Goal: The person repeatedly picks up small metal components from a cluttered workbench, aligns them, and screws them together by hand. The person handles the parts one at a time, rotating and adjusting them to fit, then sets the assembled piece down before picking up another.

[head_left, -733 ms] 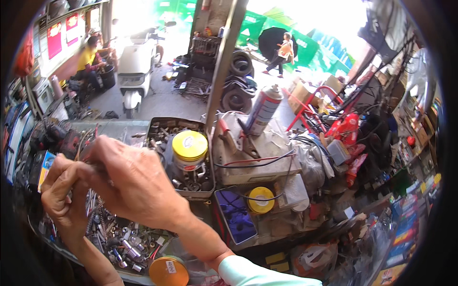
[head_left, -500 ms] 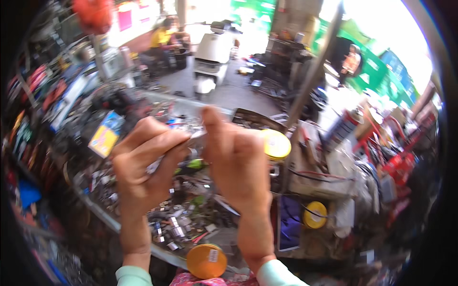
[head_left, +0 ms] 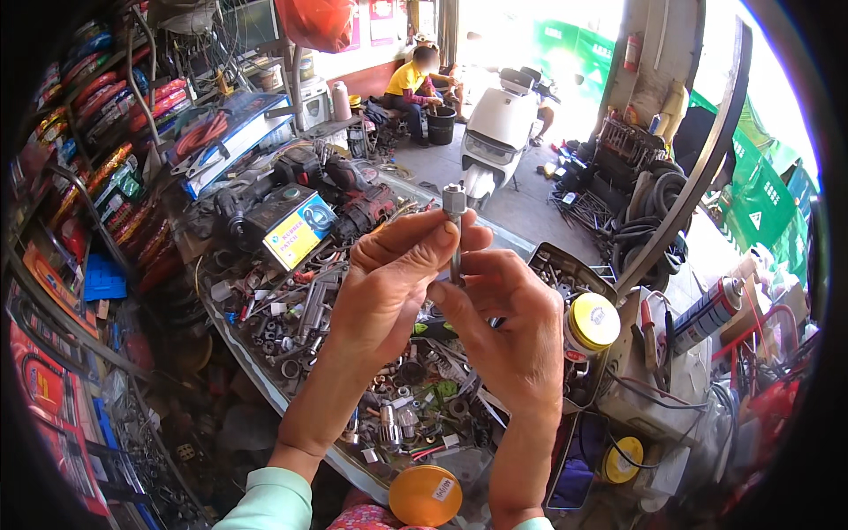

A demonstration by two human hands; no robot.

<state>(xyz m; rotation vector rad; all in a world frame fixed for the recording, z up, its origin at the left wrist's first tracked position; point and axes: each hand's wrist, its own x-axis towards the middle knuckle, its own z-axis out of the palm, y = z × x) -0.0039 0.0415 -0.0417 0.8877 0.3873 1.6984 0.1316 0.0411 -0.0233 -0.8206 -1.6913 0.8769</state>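
Observation:
Between my two hands a metal bolt [head_left: 455, 201] stands upright, with a hex nut or head at its top end. My left hand [head_left: 389, 283] pinches it just below that hex part, thumb against the shank. Lower on the shank, my right hand [head_left: 512, 322] has its thumb and forefinger closed round the bottom end. Fingers cover most of the shank, so its thread is hard to make out. Under my hands lies a heap of loose nuts, sockets and small metal parts [head_left: 389, 424] on a metal-edged bench [head_left: 261, 389].
A yellow-lidded tub [head_left: 594, 320] stands right of my hands, an orange round lid [head_left: 426, 495] at the near edge. Power tools [head_left: 362, 212] and a blue-yellow box [head_left: 299, 231] lie left. Beyond are a white scooter [head_left: 499, 124] and a seated person in yellow [head_left: 413, 87].
The view has swung left and steadied. My hands now hold the bolt upright, its hex end showing above the fingers; before, they were blurred and level around a small shiny thing.

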